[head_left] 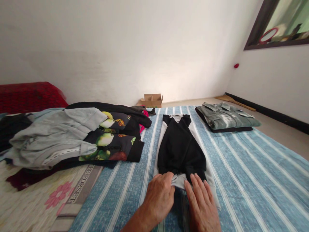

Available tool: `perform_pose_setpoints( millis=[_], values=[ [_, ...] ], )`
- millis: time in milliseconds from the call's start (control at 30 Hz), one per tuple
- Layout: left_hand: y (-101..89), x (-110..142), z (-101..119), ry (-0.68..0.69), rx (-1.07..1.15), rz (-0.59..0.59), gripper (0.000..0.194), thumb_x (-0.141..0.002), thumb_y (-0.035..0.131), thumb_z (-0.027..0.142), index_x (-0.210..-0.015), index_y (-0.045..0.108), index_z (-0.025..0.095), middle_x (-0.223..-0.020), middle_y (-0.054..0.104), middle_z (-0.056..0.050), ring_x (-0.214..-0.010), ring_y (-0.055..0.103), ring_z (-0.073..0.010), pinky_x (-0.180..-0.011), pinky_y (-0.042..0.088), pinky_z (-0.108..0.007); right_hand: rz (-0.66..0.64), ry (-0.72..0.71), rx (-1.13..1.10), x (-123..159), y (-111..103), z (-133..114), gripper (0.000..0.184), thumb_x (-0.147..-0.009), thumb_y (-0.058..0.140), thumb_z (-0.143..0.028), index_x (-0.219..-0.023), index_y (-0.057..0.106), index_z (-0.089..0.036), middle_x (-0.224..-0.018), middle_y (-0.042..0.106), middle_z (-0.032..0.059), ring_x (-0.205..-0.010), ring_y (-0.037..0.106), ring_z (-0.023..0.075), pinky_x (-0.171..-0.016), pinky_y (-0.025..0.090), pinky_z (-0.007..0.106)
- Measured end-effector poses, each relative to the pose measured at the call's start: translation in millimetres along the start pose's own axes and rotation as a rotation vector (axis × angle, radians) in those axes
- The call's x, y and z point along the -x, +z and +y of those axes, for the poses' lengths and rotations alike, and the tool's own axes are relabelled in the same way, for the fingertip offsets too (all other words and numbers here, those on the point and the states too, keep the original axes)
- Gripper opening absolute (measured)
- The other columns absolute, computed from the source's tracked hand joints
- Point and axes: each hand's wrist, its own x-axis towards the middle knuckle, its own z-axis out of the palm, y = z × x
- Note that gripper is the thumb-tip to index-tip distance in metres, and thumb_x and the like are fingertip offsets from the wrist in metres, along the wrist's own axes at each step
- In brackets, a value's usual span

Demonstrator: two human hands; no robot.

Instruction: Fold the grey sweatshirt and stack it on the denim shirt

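Note:
A grey sweatshirt with black sleeves [181, 145] lies on the striped bed sheet in front of me, its sleeves folded inward over the body and its collar pointing away. My left hand [159, 195] has its fingers curled closed on the sweatshirt's near part, by the sleeve cuffs. Flat beside it, my right hand [202, 201] rests on the fabric with fingers stretched out. Dark cloth shows between the two wrists; I cannot tell whether it belongs to the sweatshirt.
To the left is a heap of loose clothes [55, 135], with a fruit-print garment [113, 146] in it. Folded clothes [227, 117] are stacked at the right. A cardboard box [153, 100] stands by the wall, beyond the blue striped sheet [253, 174].

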Motion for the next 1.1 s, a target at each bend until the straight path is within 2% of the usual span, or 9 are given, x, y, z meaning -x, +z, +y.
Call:
perform_pose_setpoints(
  millis=[167,367,567,667,800,867,967,1033,1100],
  values=[
    [-7.4,-3,3,0.029,-0.06,-0.077,0.023,-0.082,0.042,0.011,-0.096,0.059,0.018,-0.093,0.067,-0.007,-0.092,0.06,-0.0235,-0.083,0.044,-0.034,0.056,-0.029,-0.155,-22,1,20,0.035,-0.085,0.031,-0.001,-0.108,0.056,-0.011,-0.107,0.06,0.0172,-0.099,0.057,0.025,-0.077,0.048,0.039],
    [-16.8,-6,0,0.146,-0.12,-0.155,0.023,-0.083,0.036,0.009,-0.091,0.057,0.017,-0.091,0.066,-0.007,-0.089,0.062,-0.0242,-0.081,0.045,-0.036,-0.042,-0.116,-0.202,-53,-3,30,0.034,-0.086,0.03,-0.002,-0.097,0.06,-0.013,-0.094,0.062,0.0122,-0.083,0.054,0.0215,-0.067,0.045,0.034],
    [-20.4,-8,-4,0.203,-0.14,-0.208,0.021,-0.081,0.038,0.01,-0.092,0.055,0.017,-0.094,0.066,-0.008,-0.089,0.063,-0.0237,-0.08,0.046,-0.034,-0.167,-0.318,-0.334,-54,9,43,0.03,-0.09,0.029,-0.006,-0.098,0.057,-0.012,-0.077,0.059,0.007,-0.065,0.05,0.0172,-0.054,0.039,0.029],
    [-21.8,-12,-7,0.19,-0.134,-0.221,0.019,-0.083,0.038,0.013,-0.089,0.055,0.018,-0.089,0.067,-0.007,-0.085,0.064,-0.0234,-0.074,0.046,-0.032,-0.169,-0.385,-0.379,-56,11,50,0.028,-0.091,0.031,-0.01,-0.109,0.053,-0.008,-0.081,0.062,0.0092,-0.067,0.053,0.0174,-0.054,0.041,0.03],
    [-24.5,-19,-14,0.179,-0.066,-0.219,0.018,-0.083,0.039,0.016,-0.089,0.056,0.019,-0.085,0.068,-0.005,-0.082,0.065,-0.022,-0.068,0.044,-0.029,-0.147,-0.41,-0.388,-64,12,51,0.037,-0.093,0.043,-0.031,-0.118,0.049,-0.004,-0.088,0.065,0.0129,-0.07,0.058,0.0198,-0.055,0.044,0.032],
    [-26.5,-23,-17,0.187,-0.039,-0.234,0.018,-0.083,0.04,0.018,-0.089,0.057,0.02,-0.084,0.068,-0.005,-0.081,0.065,-0.0218,-0.067,0.043,-0.028,-0.114,-0.407,-0.35,-64,12,51,0.039,-0.091,0.05,-0.034,-0.118,0.05,-0.006,-0.091,0.066,0.0131,-0.072,0.06,0.0202,-0.057,0.046,0.033],
    [-30.5,-29,-20,0.194,-0.005,-0.247,0.019,-0.083,0.041,0.02,-0.088,0.059,0.019,-0.081,0.068,-0.005,-0.08,0.064,-0.0215,-0.067,0.042,-0.027,-0.062,-0.339,-0.256,-55,10,51,0.03,-0.09,0.051,-0.017,-0.118,0.052,-0.009,-0.1,0.067,0.0129,-0.087,0.063,0.0223,-0.073,0.049,0.039],
    [-33.3,-34,-22,0.197,0.041,-0.257,0.017,-0.081,0.044,0.019,-0.085,0.06,0.019,-0.078,0.067,-0.004,-0.077,0.064,-0.0198,-0.065,0.041,-0.025,-0.016,-0.262,-0.202,-44,4,48,0.032,-0.088,0.046,-0.008,-0.119,0.053,-0.011,-0.111,0.064,0.0144,-0.106,0.058,0.0267,-0.089,0.045,0.048],
    [-35.2,-42,-25,0.212,0.101,-0.281,0.015,-0.079,0.045,0.019,-0.081,0.06,0.019,-0.076,0.066,-0.002,-0.074,0.062,-0.0173,-0.062,0.04,-0.023,0.009,-0.227,-0.178,-32,-2,41,0.037,-0.086,0.042,-0.005,-0.12,0.054,-0.014,-0.121,0.06,0.0154,-0.12,0.05,0.0301,-0.096,0.039,0.056]
  ],
)
